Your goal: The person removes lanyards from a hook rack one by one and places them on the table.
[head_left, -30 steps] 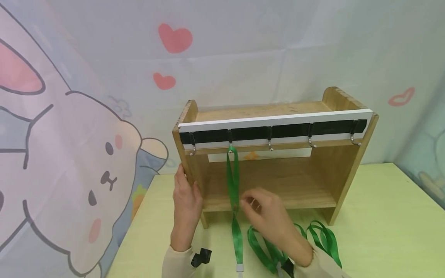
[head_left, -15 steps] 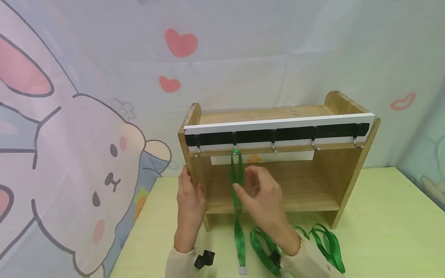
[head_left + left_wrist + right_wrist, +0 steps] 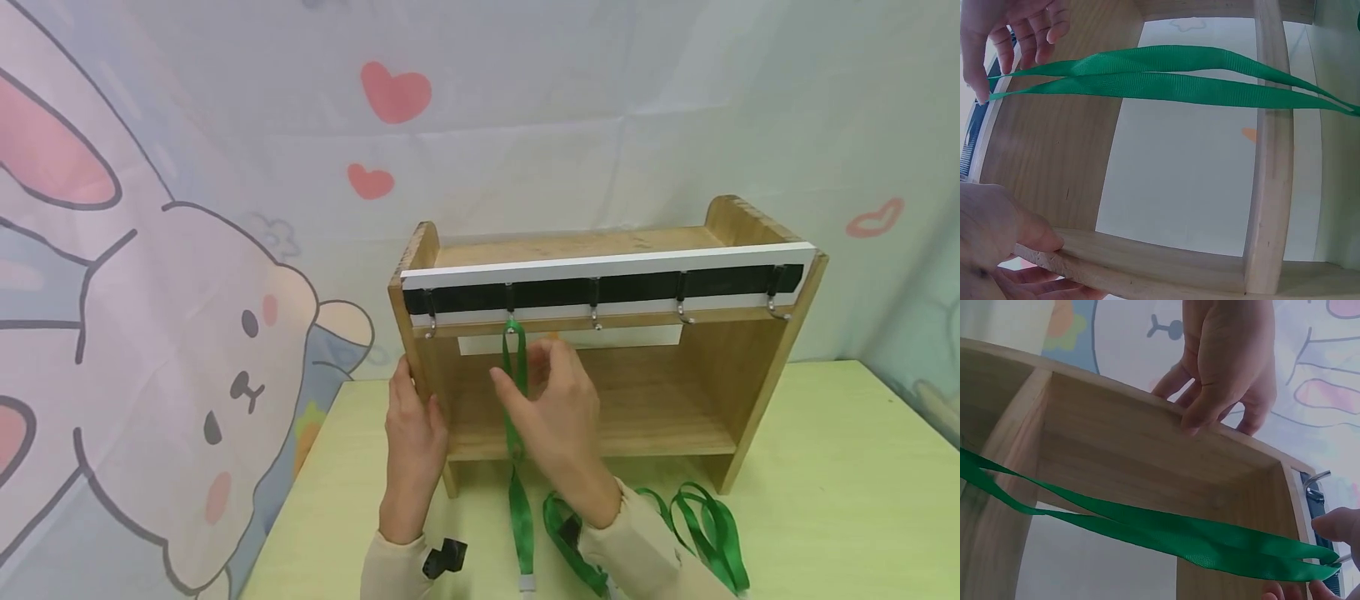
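Note:
A green lanyard (image 3: 521, 521) hangs by its loop from the second hook from the left on a small wooden shelf (image 3: 637, 408). My left hand (image 3: 415, 454) grips the shelf's left side panel, thumb on the inner face and fingers outside, as the left wrist view shows. Close to the upper loop is my right hand (image 3: 558, 412), its thumb and fingers spread apart on either side of the strap (image 3: 1204, 547). Nothing is pinched between them. In the right wrist view only the tips of that hand show, beside the hook (image 3: 1345, 558).
Several metal hooks (image 3: 685, 312) line a black strip (image 3: 637, 288) on the shelf's white front board. More green lanyards (image 3: 723, 542) lie on the pale yellow table (image 3: 862, 500), partly behind my right sleeve (image 3: 637, 546). A printed cloth (image 3: 525, 125) hangs behind.
My right hand has risen along the hanging lanyard toward the hook, and its fingers have spread. The left hand stays on the side panel. The head view has shifted slightly.

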A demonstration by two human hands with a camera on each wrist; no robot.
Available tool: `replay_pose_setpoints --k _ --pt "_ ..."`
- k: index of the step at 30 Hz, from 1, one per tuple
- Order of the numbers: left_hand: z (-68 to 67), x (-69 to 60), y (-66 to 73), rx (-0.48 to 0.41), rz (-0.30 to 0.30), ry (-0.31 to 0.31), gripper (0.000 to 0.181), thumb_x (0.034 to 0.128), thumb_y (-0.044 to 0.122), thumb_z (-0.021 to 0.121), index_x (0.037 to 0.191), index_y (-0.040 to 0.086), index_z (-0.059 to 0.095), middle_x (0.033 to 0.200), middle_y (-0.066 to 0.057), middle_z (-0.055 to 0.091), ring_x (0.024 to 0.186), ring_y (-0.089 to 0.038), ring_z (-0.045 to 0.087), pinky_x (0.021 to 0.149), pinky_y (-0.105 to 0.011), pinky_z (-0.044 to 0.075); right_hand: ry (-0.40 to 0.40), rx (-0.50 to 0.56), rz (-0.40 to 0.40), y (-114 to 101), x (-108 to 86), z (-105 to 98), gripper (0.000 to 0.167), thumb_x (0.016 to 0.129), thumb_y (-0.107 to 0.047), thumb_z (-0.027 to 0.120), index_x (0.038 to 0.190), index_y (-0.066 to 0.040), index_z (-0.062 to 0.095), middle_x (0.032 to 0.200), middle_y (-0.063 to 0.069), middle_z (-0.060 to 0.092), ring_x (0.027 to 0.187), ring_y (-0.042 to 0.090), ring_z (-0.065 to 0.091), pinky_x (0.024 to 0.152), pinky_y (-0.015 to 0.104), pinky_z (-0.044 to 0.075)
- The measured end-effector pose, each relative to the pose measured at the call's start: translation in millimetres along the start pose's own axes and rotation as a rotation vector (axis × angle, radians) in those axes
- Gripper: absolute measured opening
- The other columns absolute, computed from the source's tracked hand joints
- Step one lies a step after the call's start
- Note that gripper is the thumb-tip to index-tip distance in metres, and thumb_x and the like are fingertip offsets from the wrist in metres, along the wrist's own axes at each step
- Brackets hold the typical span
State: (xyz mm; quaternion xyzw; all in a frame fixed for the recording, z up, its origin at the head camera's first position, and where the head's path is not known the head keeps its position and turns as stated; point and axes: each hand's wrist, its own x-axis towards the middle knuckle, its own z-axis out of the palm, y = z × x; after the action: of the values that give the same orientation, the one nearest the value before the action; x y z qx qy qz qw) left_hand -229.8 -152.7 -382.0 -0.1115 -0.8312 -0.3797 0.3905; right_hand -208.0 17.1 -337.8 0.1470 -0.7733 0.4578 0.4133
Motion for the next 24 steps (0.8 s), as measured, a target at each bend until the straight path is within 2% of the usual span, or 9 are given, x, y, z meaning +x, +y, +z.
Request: replay_pose_setpoints --k 10,16,24 --pt "0.7 0.0 1.3 -0.002 -0.002 0.004 0.063 0.0869 -0.021 0.06 0.143 -0.013 0.033 0.129 -0.036 0.05 0.112 -0.053 0.059 0.084 -0.059 0.055 0.064 -0.094 -0.032 2 2.0 9 0.018 0.085 -0.014 0.079 0.09 -0.002 0.066 0.086 0.008 0.062 0.073 0.023 0.061 0.056 0.036 0.049" --pt "-0.9 0.6 1.6 0.007 0.007 0.005 0.063 0.0874 -0.02 0.06 0.143 -0.013 0.033 0.128 -0.035 0.05 0.112 -0.052 0.059 0.084 -0.059 0.056 0.076 -0.074 -0.074 4 1.6 11 0.009 0.084 -0.007 0.075 0.082 -0.003 0.067 0.082 0.006 0.065 0.07 0.023 0.064 0.056 0.037 0.052" --pt "-0.9 0.4 2.3 -0.002 -0.006 -0.005 0.063 0.0894 -0.018 0.059 0.145 -0.011 0.032 0.129 -0.033 0.049 0.112 -0.052 0.06 0.084 -0.058 0.056 0.086 -0.03 -0.11 0 3.9 5 0.006 0.084 -0.002 0.073 0.081 -0.002 0.067 0.08 0.007 0.065 0.068 0.024 0.063 0.055 0.035 0.052"
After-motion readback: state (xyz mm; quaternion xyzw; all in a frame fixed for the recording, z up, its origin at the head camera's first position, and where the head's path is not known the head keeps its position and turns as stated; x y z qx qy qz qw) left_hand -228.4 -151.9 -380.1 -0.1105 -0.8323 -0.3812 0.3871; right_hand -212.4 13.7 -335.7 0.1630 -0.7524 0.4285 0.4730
